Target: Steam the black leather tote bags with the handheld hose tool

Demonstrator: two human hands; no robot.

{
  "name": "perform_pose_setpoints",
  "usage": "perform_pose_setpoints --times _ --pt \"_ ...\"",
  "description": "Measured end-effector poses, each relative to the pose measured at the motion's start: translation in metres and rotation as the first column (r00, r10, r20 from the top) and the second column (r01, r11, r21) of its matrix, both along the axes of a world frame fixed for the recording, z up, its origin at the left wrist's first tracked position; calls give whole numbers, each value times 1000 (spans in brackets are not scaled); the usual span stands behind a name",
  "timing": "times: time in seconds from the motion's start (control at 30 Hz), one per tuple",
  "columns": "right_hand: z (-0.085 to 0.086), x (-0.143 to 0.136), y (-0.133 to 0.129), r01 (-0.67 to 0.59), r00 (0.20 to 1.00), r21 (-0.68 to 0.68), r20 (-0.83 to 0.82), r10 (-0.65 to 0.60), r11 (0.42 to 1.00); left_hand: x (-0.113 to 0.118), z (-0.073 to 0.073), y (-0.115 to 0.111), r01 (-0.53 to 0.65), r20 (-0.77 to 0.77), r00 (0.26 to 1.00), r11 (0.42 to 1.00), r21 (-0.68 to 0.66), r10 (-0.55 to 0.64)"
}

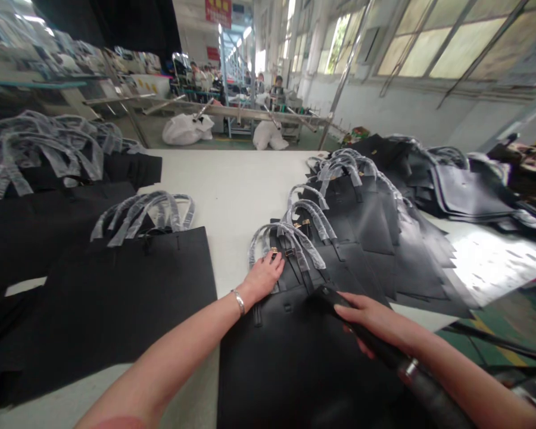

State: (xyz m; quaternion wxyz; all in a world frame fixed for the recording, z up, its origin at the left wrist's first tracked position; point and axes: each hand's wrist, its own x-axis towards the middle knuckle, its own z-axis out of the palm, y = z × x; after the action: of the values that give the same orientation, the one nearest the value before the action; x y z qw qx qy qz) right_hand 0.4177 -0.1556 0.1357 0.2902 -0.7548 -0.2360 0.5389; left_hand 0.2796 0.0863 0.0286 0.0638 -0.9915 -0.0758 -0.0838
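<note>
A black handbag panel (295, 357) lies flat in front of me, its handles (290, 235) wrapped in clear plastic and pointing away. At its top edge my left hand (265, 275) has its fingers closed around a dark strap, beside a gold-coloured buckle (274, 251). My right hand (370, 319) grips a black hand-held tool (361, 330) with a wide, flat head and a metal ring farther back. The tool's head is over the bag near its top edge, right of a small slot; whether it touches cannot be told.
More black bags (352, 208) with wrapped handles overlap in a row to the right. Another stack (138, 292) lies left on the white table (205, 179). A metal rail (232, 110) crosses beyond the far edge, with white sacks (187, 129) on the floor.
</note>
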Motion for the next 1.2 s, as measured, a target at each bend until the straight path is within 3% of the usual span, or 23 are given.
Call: perform_pose_setpoints --times 0.07,0.17,0.27,0.37,0.43,0.53,0.6,0.67,0.73,0.8,0.83,0.87,0.9,0.97,1.0,1.03,1.07,1.1,1.2 --pt "-1 -1 14 -13 1000 26 13 13 1000 0 -3 -1 0 1 1000 1000 21 0" --pt "-7 -7 23 -38 985 118 171 17 992 -1 -5 1 7 12 1000 999 44 -8" --pt "-16 -16 12 -19 948 203 315 -47 979 -1 -5 6 22 24 999 999 33 -23" --pt "-32 -30 -11 25 944 234 316 -101 972 -1 2 18 55 41 998 998 -3 -55" --pt "-44 -40 -25 15 939 237 330 -95 971 0 11 30 95 60 994 995 2 -95" --pt "-58 -54 -35 -20 922 252 378 -80 967 -1 34 47 250 28 968 968 15 -250" --pt "-60 -60 -35 -30 909 265 408 -84 964 -6 54 52 352 1 936 936 -26 -352" --pt "-56 -62 -33 -37 903 262 422 -80 964 -15 72 48 382 10 924 918 -107 -383" --pt "-50 -60 -31 -49 912 240 406 -55 970 -27 83 34 281 22 958 931 -234 -284" --pt "-44 -57 -29 -69 926 209 377 -15 975 -41 83 12 40 -10 999 899 -437 -49" --pt "-42 -56 -29 -81 932 197 364 4 977 -48 79 -1 -94 -58 996 813 -575 74" --pt "-40 -55 -29 -91 935 188 354 20 978 -55 72 -14 -208 -122 977 660 -722 174" --pt "-39 -54 -29 -99 936 184 349 29 978 -63 64 -27 -273 -185 955 445 -853 232" --pt "-38 -56 -30 -103 938 187 345 33 977 -76 47 -51 -233 -239 935 -51 -971 261" --pt "-38 -58 -31 -99 939 189 342 29 977 -82 38 -61 -153 -228 930 -259 -954 290" --pt "-38 -60 -32 -95 943 194 333 26 976 -88 31 -70 -59 -209 920 -408 -911 332" --pt "-37 -62 -34 -90 949 203 313 22 975 -93 25 -78 28 -191 907 -505 -863 375" --pt "-36 -65 -36 -83 961 222 277 19 972 -97 20 -85 91 -184 892 -562 -822 414" --pt "-31 -75 -42 -51 994 278 105 22 959 -105 14 -100 168 -201 848 -608 -776 491"
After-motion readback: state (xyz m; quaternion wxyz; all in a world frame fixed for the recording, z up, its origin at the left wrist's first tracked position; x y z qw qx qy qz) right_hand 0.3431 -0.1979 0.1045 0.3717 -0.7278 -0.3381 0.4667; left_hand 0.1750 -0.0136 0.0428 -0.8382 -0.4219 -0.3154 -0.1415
